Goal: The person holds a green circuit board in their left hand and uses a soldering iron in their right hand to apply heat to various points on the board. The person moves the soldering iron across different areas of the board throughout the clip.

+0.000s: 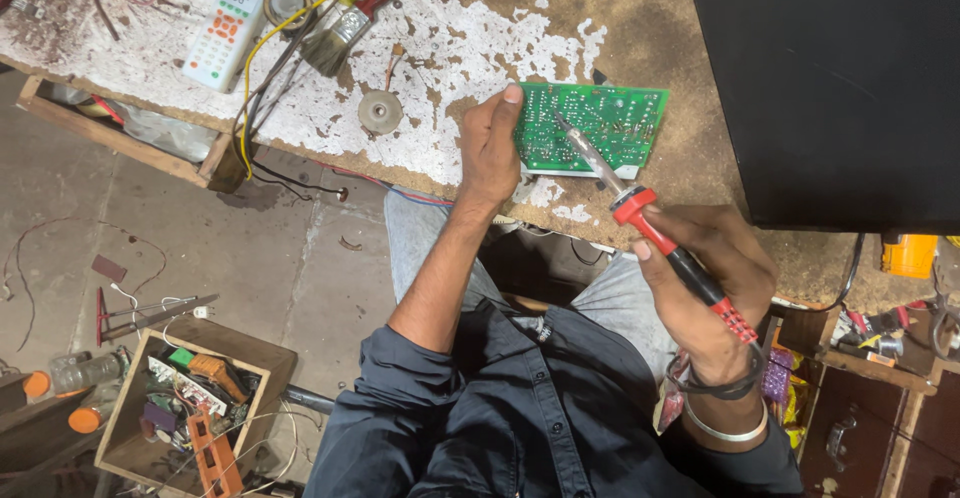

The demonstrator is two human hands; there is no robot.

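Steadily braced: a green rectangular circuit board (pixel 592 128) lies solder-side up at the near edge of the worn, paint-flaked workbench (pixel 450 48).
The left hand (pixel 490 143) pinches its left edge to pin it; the right hand (pixel 715 278) is wrapped pen-like around a red-and-black soldering iron (pixel 660 233), tip angled onto the board.

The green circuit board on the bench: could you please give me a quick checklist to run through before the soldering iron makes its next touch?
1. Left hand steadies the green circuit board at its left edge: ok.
2. Board lies flat on the workbench: ok.
3. Right hand grips the soldering iron on its red-and-black handle, clear of the metal shaft: ok.
4. Iron tip over the board's solder side: ok; actual contact: cannot tell.
5. Tip hot: cannot tell.
6. Solder wire at hand: cannot tell; neither hand holds any.
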